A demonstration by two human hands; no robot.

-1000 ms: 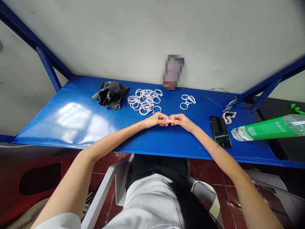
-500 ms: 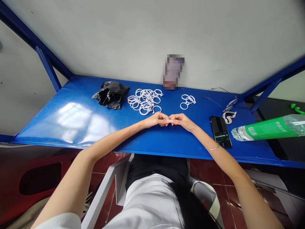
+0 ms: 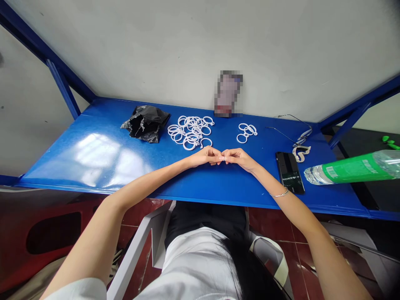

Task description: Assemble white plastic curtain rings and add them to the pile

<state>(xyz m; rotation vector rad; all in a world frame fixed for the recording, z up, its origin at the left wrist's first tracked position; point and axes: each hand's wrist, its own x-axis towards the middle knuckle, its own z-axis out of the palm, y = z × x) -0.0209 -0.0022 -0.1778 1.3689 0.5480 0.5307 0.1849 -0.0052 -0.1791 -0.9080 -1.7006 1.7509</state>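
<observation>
My left hand and my right hand meet fingertip to fingertip above the front half of the blue table. Both are closed in a pinch on one white curtain ring; only a sliver of it shows, and the fingers hide the rest. Just beyond my left hand lies a heap of white plastic curtain rings, some with small eyelets. A smaller group of similar rings rests beyond my right hand.
A crumpled black plastic bag sits left of the heap. On the right are a black phone, eyeglasses, a pale cut-out piece and a lying bottle with a green label. A pixelated upright object leans against the wall.
Both hands keep the same pinch at the same spot. The view has shifted very slightly; nothing on the table has visibly moved.
</observation>
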